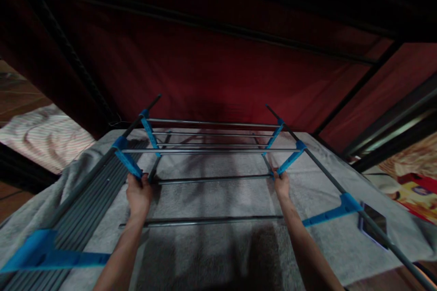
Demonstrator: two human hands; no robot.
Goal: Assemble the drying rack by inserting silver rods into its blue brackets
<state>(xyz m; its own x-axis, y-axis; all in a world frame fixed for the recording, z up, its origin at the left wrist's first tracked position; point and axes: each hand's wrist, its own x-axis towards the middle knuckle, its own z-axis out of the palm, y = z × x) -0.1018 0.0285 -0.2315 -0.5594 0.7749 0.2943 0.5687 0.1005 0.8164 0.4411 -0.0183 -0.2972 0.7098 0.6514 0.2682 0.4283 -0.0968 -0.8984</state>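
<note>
Gripped a tubular rack frame over a pale grey cloth, with the left hand closed on the lower end of the middle left bracket and the right hand closed on that of the middle right bracket. Spanned the space between and beyond both hands, toward 1 o'clock from the left, 11 o'clock from the right. Showed slim grey tubes, bright blue brackets and open ends. Stood near loose tubes at 8 o'clock and a phone at 4 o'clock.
</note>
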